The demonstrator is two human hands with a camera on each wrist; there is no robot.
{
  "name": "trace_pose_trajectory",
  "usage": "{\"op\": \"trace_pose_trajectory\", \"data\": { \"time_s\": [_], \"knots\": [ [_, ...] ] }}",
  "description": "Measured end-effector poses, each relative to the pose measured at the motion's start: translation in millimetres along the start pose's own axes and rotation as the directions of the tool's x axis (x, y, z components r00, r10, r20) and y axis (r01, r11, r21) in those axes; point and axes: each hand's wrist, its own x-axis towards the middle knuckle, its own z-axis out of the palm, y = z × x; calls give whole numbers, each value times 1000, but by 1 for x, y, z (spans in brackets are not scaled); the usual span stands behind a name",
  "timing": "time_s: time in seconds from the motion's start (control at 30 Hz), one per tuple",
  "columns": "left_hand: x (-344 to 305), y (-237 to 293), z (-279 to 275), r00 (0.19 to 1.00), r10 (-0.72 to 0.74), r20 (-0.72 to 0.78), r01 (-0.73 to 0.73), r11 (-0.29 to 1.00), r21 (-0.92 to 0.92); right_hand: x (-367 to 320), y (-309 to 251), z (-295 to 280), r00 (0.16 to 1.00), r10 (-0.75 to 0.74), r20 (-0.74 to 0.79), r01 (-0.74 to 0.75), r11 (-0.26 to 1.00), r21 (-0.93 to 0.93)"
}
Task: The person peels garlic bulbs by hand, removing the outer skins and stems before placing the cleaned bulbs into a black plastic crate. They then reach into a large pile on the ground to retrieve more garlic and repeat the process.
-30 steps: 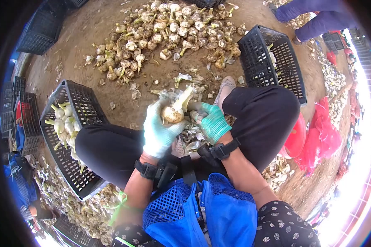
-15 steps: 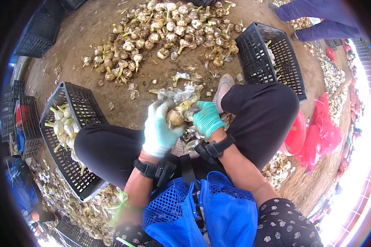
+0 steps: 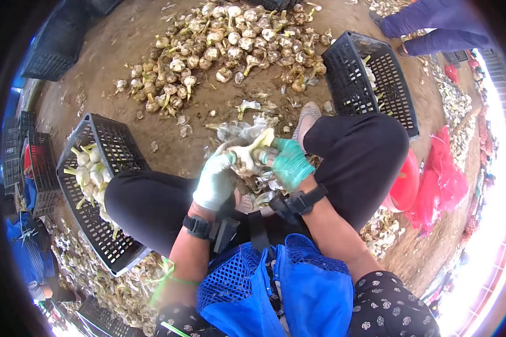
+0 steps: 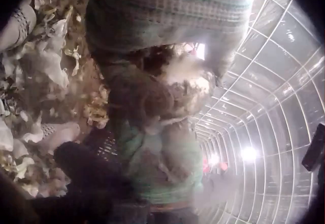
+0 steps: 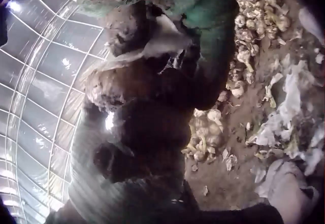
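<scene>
A garlic bulb [image 3: 244,161] with a thick pale stem [image 3: 262,139] is between the two hands, above the person's lap. My left hand [image 3: 214,178], in a pale green knit glove, grips the bulb from the left side. At the right, my right hand [image 3: 290,163], in a matching glove, has its curled fingers and thumb at the bulb and pinches its loose outer skin. A pale strip of skin [image 5: 163,40] stands out between the gloves in the right wrist view. The left wrist view shows the bulb [image 4: 190,89] partly hidden by dirty glove fingers.
Loose garlic skins [image 3: 242,130] lie on the ground just beyond the hands. Farther ahead is a heap of unpeeled garlic [image 3: 230,45]. A black crate [image 3: 118,143] with cleaned garlic [image 3: 90,171] stands at the left knee, another crate [image 3: 371,84] beyond the right knee, beside a red bag [image 3: 439,185].
The garlic bulb has been turned in the left hand, and its stem now points up and right. The right hand has moved back and forth slightly beside it.
</scene>
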Motion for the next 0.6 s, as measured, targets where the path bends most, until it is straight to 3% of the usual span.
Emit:
{"op": "trace_pose_trajectory", "data": {
  "time_s": [0.07, 0.13, 0.17, 0.2, 0.27, 0.33, 0.37, 0.4, 0.47, 0.53, 0.57, 0.6],
  "knots": [
    [0, -2, 1, 997, -29, -66, 31, 999, 30, 2, 6, 3, 996, 37, -84, -44, 995, -91],
    [-3, 2, 11, 976, 100, -193, -35, 948, 315, 7, 26, -1, 975, 6, -223, -49, 981, -188],
    [-8, 1, 20, 950, 290, -111, -184, 815, 550, 0, 8, 5, 974, 15, -227, -49, 988, -148],
    [-9, 0, 21, 899, 437, -1, -262, 540, 800, 1, 8, 6, 974, 15, -226, -49, 988, -147],
    [-3, -7, 22, 846, 532, 31, -391, 580, 714, 1, 10, 7, 975, -51, -214, 2, 974, -224],
    [0, -7, 12, 927, 346, -148, -272, 888, 370, 1, 12, 7, 978, -67, -196, 40, 989, -139],
    [-1, 4, 15, 950, 214, -226, -142, 945, 295, -1, 14, 8, 979, -83, -185, 75, 996, -47],
    [6, 5, -1, 994, 47, -101, -44, 999, 30, -2, 15, 9, 979, -99, -176, 108, 993, 46],
    [11, 5, 10, 925, -158, -345, 55, 956, -289, -5, 11, 10, 989, -32, -146, 53, 988, 144],
    [10, 3, -1, 961, -89, -263, 39, 981, -192, -7, 9, 12, 989, -42, -144, 52, 996, 68],
    [9, 3, -2, 985, -30, -167, 14, 995, -95, -5, 13, 11, 983, -50, -177, 70, 991, 113],
    [9, 0, 0, 986, -32, -164, 17, 995, -94, -3, 17, 8, 982, -51, -181, 72, 991, 114]
  ]
}}
